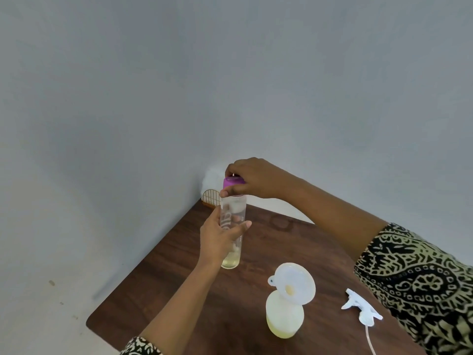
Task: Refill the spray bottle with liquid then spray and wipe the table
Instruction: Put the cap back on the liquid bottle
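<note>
I am in the refill step: my left hand (pixel 220 237) grips the clear bottle (pixel 231 226) upright on the counter (pixel 179 278), while my right hand (pixel 252 178) pinches its purple cap (pixel 233 182); whether I am loosening or tightening it, I cannot tell. Next I need a steady twist without tipping it. The spray head (pixel 362 307) lies apart at right, the open yellowish container (pixel 288 303) stands near, neither blocking.

I see open tabletop (pixel 179 285) on the left & front-left. Right side's crowded: funnel-topped bottle (pixel 288 303) w/ the spray head (pixel 361 307) near it. Clear bottle (pixel 231 226) stands mid-table, wire holder (pixel 211 198) blocks the far corner.
</note>
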Demonstrator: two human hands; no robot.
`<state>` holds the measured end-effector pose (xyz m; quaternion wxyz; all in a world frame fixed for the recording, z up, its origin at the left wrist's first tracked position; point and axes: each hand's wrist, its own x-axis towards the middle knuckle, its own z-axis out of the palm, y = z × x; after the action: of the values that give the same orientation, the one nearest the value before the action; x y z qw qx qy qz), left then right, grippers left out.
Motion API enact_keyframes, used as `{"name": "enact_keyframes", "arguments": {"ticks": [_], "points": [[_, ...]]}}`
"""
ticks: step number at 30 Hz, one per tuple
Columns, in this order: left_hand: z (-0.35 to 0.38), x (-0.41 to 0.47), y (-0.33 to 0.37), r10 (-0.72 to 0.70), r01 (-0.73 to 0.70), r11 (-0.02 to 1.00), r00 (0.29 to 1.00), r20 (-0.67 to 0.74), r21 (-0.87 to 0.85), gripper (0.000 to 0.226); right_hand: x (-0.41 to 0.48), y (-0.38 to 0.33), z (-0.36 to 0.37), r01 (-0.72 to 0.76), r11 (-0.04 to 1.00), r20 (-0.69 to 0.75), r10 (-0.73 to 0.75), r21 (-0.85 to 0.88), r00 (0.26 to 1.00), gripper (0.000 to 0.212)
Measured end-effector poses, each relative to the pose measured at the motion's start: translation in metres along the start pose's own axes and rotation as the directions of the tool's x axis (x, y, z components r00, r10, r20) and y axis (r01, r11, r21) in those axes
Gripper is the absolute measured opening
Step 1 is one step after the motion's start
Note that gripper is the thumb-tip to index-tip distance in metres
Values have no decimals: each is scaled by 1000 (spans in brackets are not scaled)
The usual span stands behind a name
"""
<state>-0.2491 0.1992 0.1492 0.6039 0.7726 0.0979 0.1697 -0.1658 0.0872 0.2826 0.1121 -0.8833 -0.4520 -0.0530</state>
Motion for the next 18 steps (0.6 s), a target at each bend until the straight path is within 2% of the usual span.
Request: {"name": "enact_keyframes", "arguments": {"ticks": [2, 4, 5, 6, 8, 11, 14, 16, 18], "points": [[5, 2, -3, -12, 12, 1000, 1000, 20, -3, 51, -3, 3, 4, -45, 999, 6, 45, 22, 999, 52], [9, 6, -4, -16, 16, 1000, 999, 35, 7, 56, -9, 10, 11, -109, 977, 19, 107, 182, 994, 50], [11, 10, -4, -20, 20, 1000, 999, 37, 8, 57, -13, 15, 17, -165, 924, 38, 162, 346, 986, 52], [14, 14, -5, -33, 34, 999, 999, 36, -4, 58, -18, 20, 24, -220, 828, 69, 216, 516, 974, 56], [18, 22, -6, -55, 55, 998, 998, 37, -19, 57, -28, 32, 44, -301, 649, 132, 296, 699, 946, 60], [30, 35, -8, -58, 56, 998, 996, 62, 35, 46, -37, 51, 80, -335, 540, 174, 327, 772, 929, 62], [50, 47, -13, -78, 64, 991, 991, 111, 119, 48, -37, 66, 106, -340, 496, 113, 431, 799, 895, 62], [63, 60, -31, -121, 94, 983, 978, 172, 155, 73, -33, 81, 119, -399, 515, 85, 529, 759, 844, 58], [70, 72, -58, -217, 131, 917, 956, 196, 378, 106, -27, 102, 131, -480, 523, 71, 621, 704, 781, 50]]}}
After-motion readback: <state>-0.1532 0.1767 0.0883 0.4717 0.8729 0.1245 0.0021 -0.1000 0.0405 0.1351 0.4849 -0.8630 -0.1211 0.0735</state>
